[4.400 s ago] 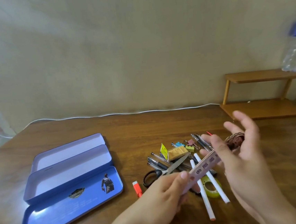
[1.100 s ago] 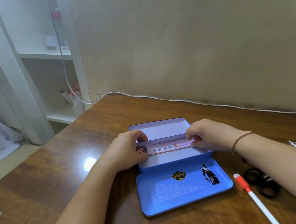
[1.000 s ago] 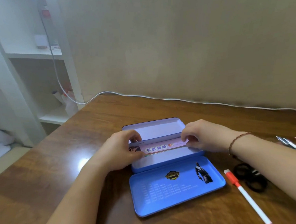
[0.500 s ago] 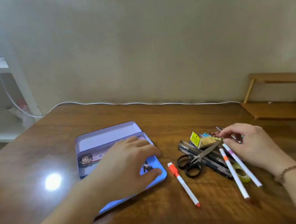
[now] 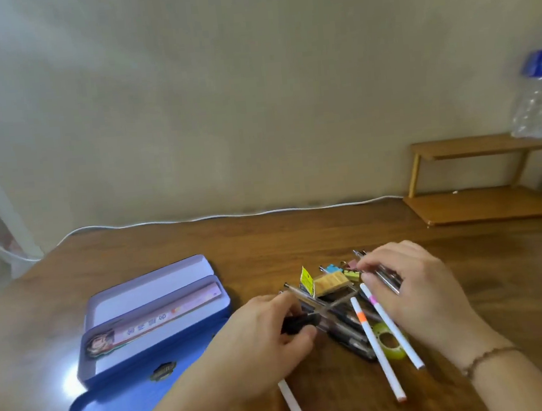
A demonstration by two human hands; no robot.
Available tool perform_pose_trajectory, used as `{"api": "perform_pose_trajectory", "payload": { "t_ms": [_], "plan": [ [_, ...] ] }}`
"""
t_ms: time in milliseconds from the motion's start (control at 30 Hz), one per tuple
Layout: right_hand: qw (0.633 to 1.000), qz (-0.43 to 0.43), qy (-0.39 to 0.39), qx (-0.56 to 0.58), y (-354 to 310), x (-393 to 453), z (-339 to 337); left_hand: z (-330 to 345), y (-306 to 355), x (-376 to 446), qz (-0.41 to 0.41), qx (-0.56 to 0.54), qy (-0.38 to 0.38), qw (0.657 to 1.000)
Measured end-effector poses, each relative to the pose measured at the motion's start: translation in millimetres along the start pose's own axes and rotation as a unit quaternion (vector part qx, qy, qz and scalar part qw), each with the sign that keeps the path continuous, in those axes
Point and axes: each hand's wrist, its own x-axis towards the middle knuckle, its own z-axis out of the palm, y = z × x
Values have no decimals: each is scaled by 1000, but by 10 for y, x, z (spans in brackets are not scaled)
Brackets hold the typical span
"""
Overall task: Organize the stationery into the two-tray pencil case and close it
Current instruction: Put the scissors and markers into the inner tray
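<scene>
Wooden desk (image 5: 135, 251), open pencil case (image 5: 135, 321) (ruler inside) left of both hands, left hand (image 5: 259, 342) gripping scissors (image 5: 299, 322), right hand (image 5: 413, 287) pinching pens (image 5: 382, 275)

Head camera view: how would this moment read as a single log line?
blue metal pencil case: open, pink ruler in tray | left hand: grips black scissors | right hand: pinches silver pens
</scene>
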Motion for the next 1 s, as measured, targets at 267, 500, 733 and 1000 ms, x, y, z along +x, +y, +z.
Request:
{"api": "perform_pose_trajectory", "payload": {
  "t_ms": [267, 500, 733, 1000],
  "plan": [
    [986, -154, -47, -36, -686, -114, 235, -293, -114, -128, -135, -276, 100, 946],
    [987, -146, -59, 20, -744, -140, 281, -666, -476, -400, -18, -220, 60, 973],
    [969, -143, -151, 134, -1082, 348, 669, -1022, -1863, -865, -157, -11, 213, 964],
    [924, -225, -290, 109, -1810, 981, 1627, -884, -2075, -819, -172, -168, 160, 957]
  ]
}}
